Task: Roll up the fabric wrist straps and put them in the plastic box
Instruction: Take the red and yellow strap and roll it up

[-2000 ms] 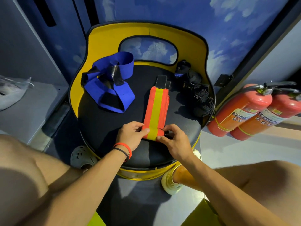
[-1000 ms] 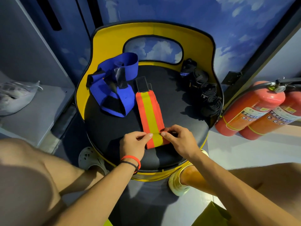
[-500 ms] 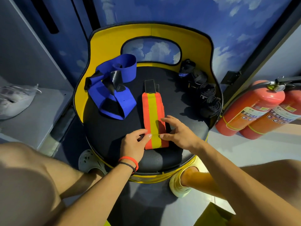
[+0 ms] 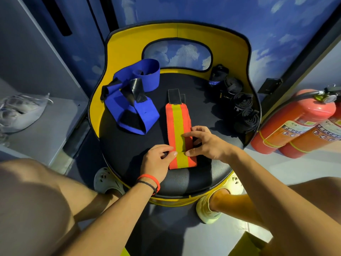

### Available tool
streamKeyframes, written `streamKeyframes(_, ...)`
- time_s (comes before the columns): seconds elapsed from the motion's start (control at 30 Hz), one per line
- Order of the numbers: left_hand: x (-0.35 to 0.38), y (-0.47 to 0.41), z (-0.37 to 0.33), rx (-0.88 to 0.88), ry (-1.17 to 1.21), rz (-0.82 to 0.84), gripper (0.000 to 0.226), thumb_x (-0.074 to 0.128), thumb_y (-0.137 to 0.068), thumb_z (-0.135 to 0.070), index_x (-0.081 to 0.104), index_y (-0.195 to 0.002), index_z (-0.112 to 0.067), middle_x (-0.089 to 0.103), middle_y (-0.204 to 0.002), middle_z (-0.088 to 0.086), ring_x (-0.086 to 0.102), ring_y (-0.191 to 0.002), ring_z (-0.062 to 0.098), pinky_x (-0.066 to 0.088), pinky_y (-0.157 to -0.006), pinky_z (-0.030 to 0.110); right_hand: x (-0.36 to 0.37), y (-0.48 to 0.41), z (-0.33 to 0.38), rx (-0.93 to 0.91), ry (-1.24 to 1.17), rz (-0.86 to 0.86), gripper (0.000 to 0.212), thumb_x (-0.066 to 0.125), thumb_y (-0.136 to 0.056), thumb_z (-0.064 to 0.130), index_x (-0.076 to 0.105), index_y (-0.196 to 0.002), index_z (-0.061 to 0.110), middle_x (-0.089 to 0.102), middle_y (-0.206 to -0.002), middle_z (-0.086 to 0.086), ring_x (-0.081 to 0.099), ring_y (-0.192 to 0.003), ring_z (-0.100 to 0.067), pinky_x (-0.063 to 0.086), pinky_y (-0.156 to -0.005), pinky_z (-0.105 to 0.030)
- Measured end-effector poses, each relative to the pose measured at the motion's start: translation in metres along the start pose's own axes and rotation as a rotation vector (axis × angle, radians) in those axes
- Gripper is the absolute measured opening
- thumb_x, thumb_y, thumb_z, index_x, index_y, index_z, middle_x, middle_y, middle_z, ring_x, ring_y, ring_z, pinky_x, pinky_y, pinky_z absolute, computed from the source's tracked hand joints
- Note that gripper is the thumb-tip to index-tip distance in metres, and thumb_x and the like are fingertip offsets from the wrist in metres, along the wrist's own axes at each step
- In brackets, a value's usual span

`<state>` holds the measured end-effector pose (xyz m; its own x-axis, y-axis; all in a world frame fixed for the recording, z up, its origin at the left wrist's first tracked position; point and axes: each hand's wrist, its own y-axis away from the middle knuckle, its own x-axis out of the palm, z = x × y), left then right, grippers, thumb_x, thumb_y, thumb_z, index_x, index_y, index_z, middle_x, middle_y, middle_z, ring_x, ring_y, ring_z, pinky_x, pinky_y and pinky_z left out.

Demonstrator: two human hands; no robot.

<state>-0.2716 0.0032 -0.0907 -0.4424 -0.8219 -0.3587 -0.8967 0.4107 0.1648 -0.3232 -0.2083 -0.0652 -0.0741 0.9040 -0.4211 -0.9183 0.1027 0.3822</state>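
Observation:
An orange strap with a yellow stripe (image 4: 178,124) lies flat and lengthwise on the black seat (image 4: 129,154), its black fastener tab at the far end. My left hand (image 4: 156,161) pinches the strap's left edge near the near end, thumb on top. My right hand (image 4: 204,145) presses its fingers down on the strap from the right. A loose blue strap (image 4: 136,109) lies in a heap at the seat's back left. Several rolled black straps (image 4: 239,108) sit at the back right. No plastic box is in view.
The seat has a yellow backrest (image 4: 177,36) curving round the far side. Two red fire extinguishers (image 4: 295,124) lean on the floor at the right. A plastic bag (image 4: 20,111) rests on a grey shelf at the left. My knees and shoes flank the seat's front.
The orange strap swung from a slant to lie straight. Both hands moved from its near end a little way up it, and the right hand's fingers now lie on top.

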Motion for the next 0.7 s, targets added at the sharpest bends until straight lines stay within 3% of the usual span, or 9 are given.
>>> streamKeyframes(0.2,-0.0027,-0.0002,-0.0005,-0.045,-0.025,0.026,0.017,0.075,-0.089,-0.029,0.076,-0.106,-0.029,0.070,-0.106,-0.017,0.062,-0.096,-0.001,0.044,-0.074,0.008,0.0008,0.0001,0.0027,-0.020,0.006,0.018,0.067,0.087,-0.078,0.014,0.058,-0.139,0.024,0.024,-0.145,0.006,0.043,-0.117,-0.017,0.040,-0.081,-0.006)
streamKeyframes(0.3,-0.0029,-0.0001,-0.0001,-0.056,-0.046,0.019,0.021,0.075,-0.089,-0.033,0.077,-0.109,-0.029,0.073,-0.104,-0.014,0.065,-0.098,0.003,0.051,-0.080,0.018,-0.0011,0.0016,0.0050,0.002,-0.009,0.030,0.064,0.086,-0.079,0.013,0.060,-0.137,0.025,0.039,-0.134,0.004,0.050,-0.106,-0.009,0.043,-0.080,-0.009)
streamKeyframes(0.4,-0.0029,0.0003,-0.0016,-0.051,-0.074,0.017,0.023,0.074,-0.089,-0.034,0.076,-0.111,-0.028,0.073,-0.103,-0.012,0.066,-0.098,0.005,0.049,-0.077,0.015,-0.0018,0.0022,0.0060,0.018,-0.032,0.070,0.068,0.082,-0.083,0.009,0.054,-0.144,0.020,0.052,-0.121,0.009,0.054,-0.098,-0.004,0.044,-0.073,-0.005)
streamKeyframes(0.53,-0.0032,0.0010,-0.0051,-0.044,-0.129,0.009,0.026,0.073,-0.090,-0.035,0.076,-0.114,-0.024,0.072,-0.106,-0.011,0.061,-0.095,0.002,0.042,-0.071,0.008,0.0028,0.0049,0.0074,0.015,0.031,0.004,0.072,0.083,-0.083,0.016,0.050,-0.146,0.024,0.037,-0.137,0.001,0.051,-0.112,-0.020,0.045,-0.086,-0.017)
streamKeyframes(0.7,-0.0061,-0.0005,-0.0079,-0.031,-0.162,0.038,0.028,0.073,-0.089,-0.038,0.076,-0.114,-0.025,0.071,-0.107,-0.011,0.059,-0.092,0.000,0.043,-0.071,0.007,0.0046,0.0084,0.0055,-0.001,0.064,-0.019,0.069,0.082,-0.085,0.015,0.049,-0.144,0.022,0.034,-0.137,0.001,0.050,-0.116,-0.021,0.044,-0.079,-0.009)
